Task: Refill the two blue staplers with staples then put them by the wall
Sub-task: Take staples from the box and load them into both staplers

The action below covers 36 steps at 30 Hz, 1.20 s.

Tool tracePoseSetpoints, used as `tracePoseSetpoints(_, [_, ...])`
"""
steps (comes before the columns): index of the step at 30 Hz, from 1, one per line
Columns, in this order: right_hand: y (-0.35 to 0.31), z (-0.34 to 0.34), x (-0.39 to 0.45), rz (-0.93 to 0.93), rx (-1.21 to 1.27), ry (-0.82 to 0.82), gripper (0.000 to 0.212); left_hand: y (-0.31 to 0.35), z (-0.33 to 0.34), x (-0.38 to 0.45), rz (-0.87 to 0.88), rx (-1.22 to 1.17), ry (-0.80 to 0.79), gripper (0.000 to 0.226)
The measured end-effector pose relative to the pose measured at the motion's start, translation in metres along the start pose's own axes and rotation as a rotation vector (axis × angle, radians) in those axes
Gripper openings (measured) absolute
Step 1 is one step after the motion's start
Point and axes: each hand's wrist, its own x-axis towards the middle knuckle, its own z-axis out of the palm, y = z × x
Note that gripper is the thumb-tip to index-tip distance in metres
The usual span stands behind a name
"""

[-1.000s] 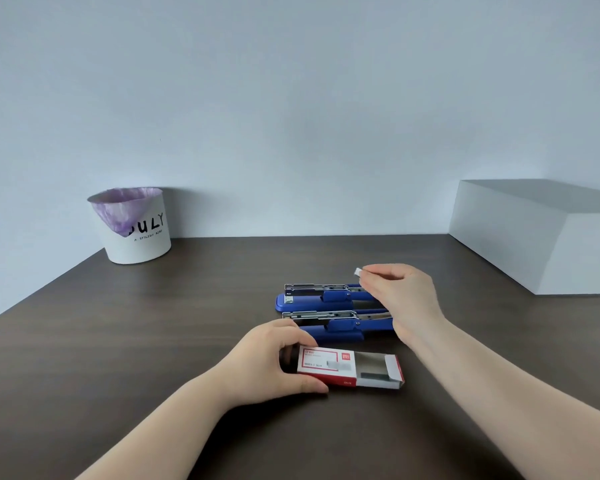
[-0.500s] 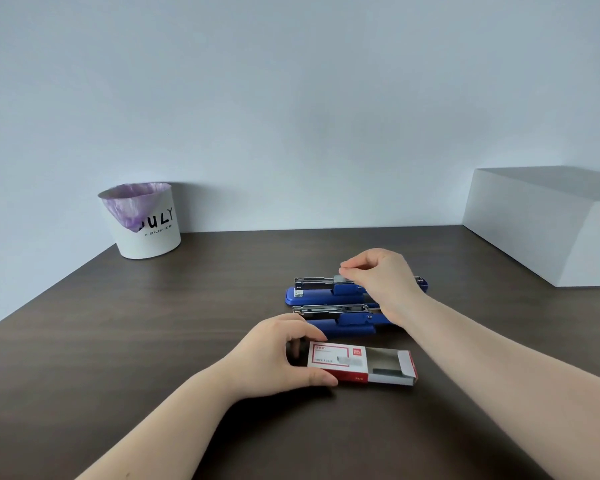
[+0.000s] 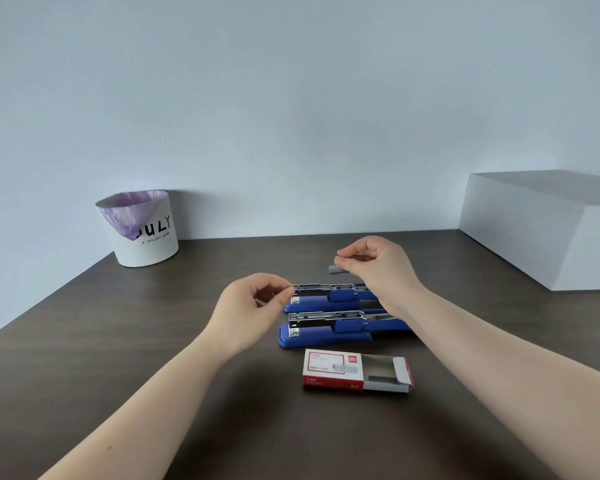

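Observation:
Two blue staplers lie side by side on the dark table, both flipped open with their metal channels up: the far stapler (image 3: 321, 299) and the near stapler (image 3: 326, 332). My right hand (image 3: 378, 268) hovers above the far one, pinching a short grey strip of staples (image 3: 336, 269) between thumb and fingers. My left hand (image 3: 253, 306) is at the front tip of the far stapler's metal channel, fingers curled and pinched there; whether it grips the channel is unclear. The red-and-white staple box (image 3: 333, 370) lies in front of the staplers, its tray slid out to the right.
A white bin (image 3: 146, 237) with a purple liner stands by the wall at the back left. A large white box (image 3: 548, 233) sits at the back right. The table's left edge (image 3: 42, 303) runs diagonally.
My left hand has let go of the staple box and moved up to the far stapler's front tip. My right hand has lifted off the stapler, holding the staple strip above it.

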Motion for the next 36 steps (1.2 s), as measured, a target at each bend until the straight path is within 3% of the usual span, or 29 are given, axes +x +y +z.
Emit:
tracePoseSetpoints(3, [0.003,-0.003,0.008,0.022,0.013,0.024,0.012,-0.006,-0.002,0.010,-0.048,-0.008,0.062,0.010])
tracePoseSetpoints(9, [0.015,-0.007,0.014,-0.075,-0.242,-0.021,0.005,-0.031,-0.001,0.023,-0.134,0.040,0.079,0.010])
tracePoseSetpoints(14, [0.020,-0.002,0.018,-0.171,-0.466,-0.170,0.007,-0.043,0.003,0.038,-0.148,0.109,0.080,0.008])
tracePoseSetpoints(19, [0.028,-0.002,0.023,-0.176,-0.512,-0.295,0.009,-0.051,0.009,0.049,-0.133,0.102,0.081,0.008])
tracePoseSetpoints(24, [0.028,-0.003,0.027,-0.217,-0.582,-0.317,0.011,-0.061,0.012,0.045,-0.139,0.104,0.035,0.007])
tracePoseSetpoints(30, [0.023,-0.006,0.025,-0.369,-0.785,-0.398,0.031,-0.061,0.009,0.039,-0.082,0.155,-0.028,0.009])
tracePoseSetpoints(36, [0.021,-0.016,0.020,-0.317,-0.803,-0.499,0.037,-0.062,0.008,0.039,-0.065,0.177,-0.042,0.010])
